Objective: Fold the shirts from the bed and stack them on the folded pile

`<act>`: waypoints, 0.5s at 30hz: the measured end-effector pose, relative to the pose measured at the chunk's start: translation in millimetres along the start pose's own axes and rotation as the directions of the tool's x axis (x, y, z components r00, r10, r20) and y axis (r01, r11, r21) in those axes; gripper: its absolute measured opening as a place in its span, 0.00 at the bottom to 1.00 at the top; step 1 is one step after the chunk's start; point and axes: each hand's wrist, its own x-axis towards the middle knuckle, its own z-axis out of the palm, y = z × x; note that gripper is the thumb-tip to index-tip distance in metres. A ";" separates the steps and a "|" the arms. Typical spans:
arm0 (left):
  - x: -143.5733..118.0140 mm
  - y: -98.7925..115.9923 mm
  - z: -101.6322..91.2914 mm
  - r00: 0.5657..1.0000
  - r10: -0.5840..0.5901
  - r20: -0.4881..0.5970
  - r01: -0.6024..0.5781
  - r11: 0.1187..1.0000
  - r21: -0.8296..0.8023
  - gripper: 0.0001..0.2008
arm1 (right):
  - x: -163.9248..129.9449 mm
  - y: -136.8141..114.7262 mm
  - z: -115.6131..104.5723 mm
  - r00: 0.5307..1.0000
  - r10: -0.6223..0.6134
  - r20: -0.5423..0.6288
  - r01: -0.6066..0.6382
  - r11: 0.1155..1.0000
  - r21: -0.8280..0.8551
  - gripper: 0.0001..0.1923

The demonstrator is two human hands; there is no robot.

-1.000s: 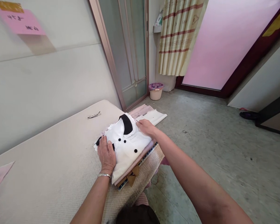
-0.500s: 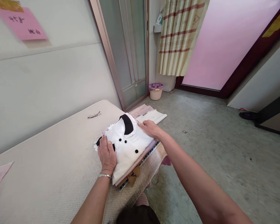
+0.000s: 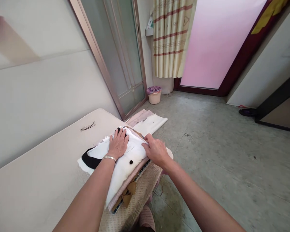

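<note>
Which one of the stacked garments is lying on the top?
The white blouse with the black collar and black button; the pink garment and plaid garment show only edges beneath it.

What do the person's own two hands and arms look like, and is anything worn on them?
The left hand and right hand wear no gloves, and no sleeves show along the arms. A narrow, silver-coloured bracelet circles the left wrist; none is visible on the right.

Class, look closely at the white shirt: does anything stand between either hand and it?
Nothing visible does. The left hand lies flat on top of the shirt, and the right hand touches its edge directly, thumb against the cloth.
</note>
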 end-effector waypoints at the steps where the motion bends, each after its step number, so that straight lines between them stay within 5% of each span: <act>1: 0.6 -3.8 7.0 1.000 0.000 -0.014 0.000 1.000 0.003 0.27 | -2.1 1.0 1.8 1.000 0.006 0.006 -0.005 1.000 -0.020 0.13; 5: 3.0 -7.1 8.3 1.000 -0.006 0.005 0.006 1.000 -0.019 0.28 | -10.2 3.1 2.8 1.000 0.019 -0.015 -0.020 0.997 -0.074 0.12; 9: -4.3 5.5 -24.7 0.998 -0.039 0.045 0.044 0.993 -0.111 0.28 | -23.7 -5.2 -10.9 0.986 -0.012 -0.163 -0.006 0.994 -0.107 0.12; 12: -38.6 12.4 -49.4 0.996 0.021 -0.092 -0.028 0.996 -0.081 0.30 | -35.7 -25.0 -18.9 0.962 -0.113 -0.248 0.095 0.992 -0.084 0.19; 15: -84.3 5.7 -57.7 0.979 0.001 -0.203 0.002 1.000 0.016 0.31 | -37.0 -56.0 -10.3 0.920 -0.332 -0.209 0.333 0.942 -0.034 0.28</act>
